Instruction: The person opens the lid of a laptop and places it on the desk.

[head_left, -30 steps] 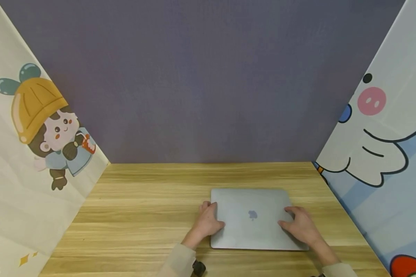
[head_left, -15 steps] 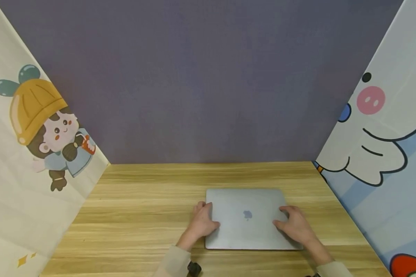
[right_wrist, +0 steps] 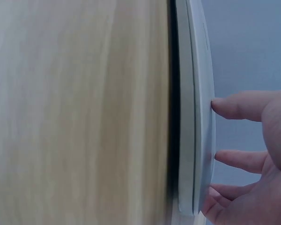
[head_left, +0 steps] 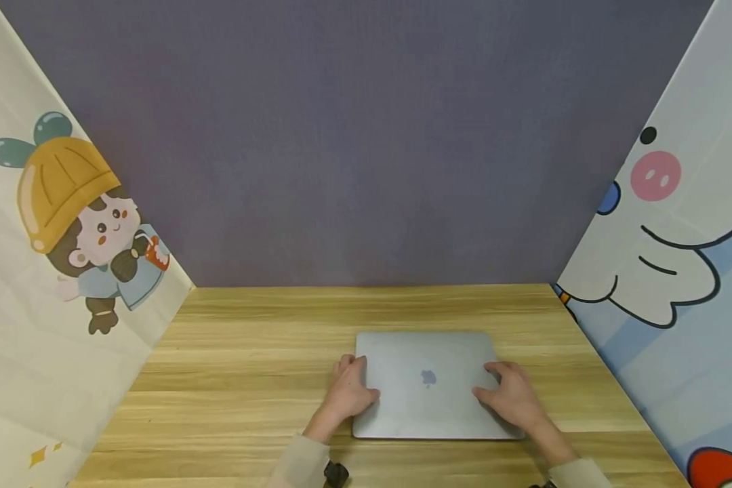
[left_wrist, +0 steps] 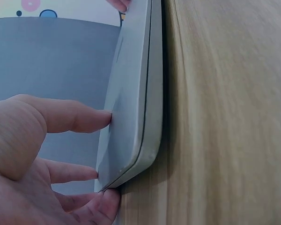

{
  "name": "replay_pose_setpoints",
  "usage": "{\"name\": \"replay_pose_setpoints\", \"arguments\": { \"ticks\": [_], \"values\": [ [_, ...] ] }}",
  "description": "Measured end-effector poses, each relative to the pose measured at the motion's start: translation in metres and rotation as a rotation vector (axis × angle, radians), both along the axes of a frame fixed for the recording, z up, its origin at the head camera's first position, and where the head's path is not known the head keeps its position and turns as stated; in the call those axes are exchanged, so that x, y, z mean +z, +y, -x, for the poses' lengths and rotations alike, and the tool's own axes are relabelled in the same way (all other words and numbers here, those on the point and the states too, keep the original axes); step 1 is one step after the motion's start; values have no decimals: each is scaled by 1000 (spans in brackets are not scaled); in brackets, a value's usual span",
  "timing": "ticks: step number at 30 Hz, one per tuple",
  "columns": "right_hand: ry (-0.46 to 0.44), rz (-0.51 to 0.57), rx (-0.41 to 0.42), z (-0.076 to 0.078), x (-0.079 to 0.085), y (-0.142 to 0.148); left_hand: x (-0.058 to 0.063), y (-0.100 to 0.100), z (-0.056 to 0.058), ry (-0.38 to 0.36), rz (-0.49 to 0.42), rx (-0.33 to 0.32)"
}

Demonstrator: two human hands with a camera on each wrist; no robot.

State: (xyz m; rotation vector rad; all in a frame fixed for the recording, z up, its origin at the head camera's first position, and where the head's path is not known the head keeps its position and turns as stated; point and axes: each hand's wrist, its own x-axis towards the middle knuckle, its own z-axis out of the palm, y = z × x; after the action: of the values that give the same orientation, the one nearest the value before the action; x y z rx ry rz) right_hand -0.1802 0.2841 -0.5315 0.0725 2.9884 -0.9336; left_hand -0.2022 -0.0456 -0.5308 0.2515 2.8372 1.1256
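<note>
A closed silver laptop point(head_left: 427, 410) with a dark apple logo lies flat, lid up, on the wooden table point(head_left: 238, 393). My left hand point(head_left: 348, 394) grips its left side, thumb on the lid and the other fingers at the edge. From the opposite side my right hand point(head_left: 514, 398) holds it in the same way. In the left wrist view, the thumb point(left_wrist: 79, 116) touches the lid while the lower fingers reach the laptop's corner. The right wrist view has the thumb point(right_wrist: 239, 105) and fingertips against the lid and edge, with a dark gap under the laptop.
A grey-purple panel point(head_left: 366, 149) stands behind the table. Cartoon-printed sheets flank it, one with a yellow-hatted figure point(head_left: 67, 196) on the left, one with a pink-nosed white figure point(head_left: 655, 237) on the right. A small black device point(head_left: 336, 474) sits at the left wrist.
The laptop has moved a little to the left across the table, and both hands have gone along with it, keeping their hold on its sides.
</note>
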Motion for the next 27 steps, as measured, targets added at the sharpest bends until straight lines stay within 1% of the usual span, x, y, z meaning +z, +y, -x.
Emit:
{"name": "replay_pose_setpoints", "arguments": {
  "ticks": [5,10,17,23,27],
  "values": [
    [-5,12,-11,0,0,-7,-1,-5,-1,-3,-13,13],
    [-9,11,-20,0,1,-14,-2,-9,-1,1,0,20],
    [6,16,-22,0,0,-21,0,-15,-1,0,-14,31],
    [5,11,-18,1,-1,-26,0,-21,-2,-12,-1,39],
    [-4,14,-19,2,0,-30,0,-26,-3,-3,17,38]
  ]
}}
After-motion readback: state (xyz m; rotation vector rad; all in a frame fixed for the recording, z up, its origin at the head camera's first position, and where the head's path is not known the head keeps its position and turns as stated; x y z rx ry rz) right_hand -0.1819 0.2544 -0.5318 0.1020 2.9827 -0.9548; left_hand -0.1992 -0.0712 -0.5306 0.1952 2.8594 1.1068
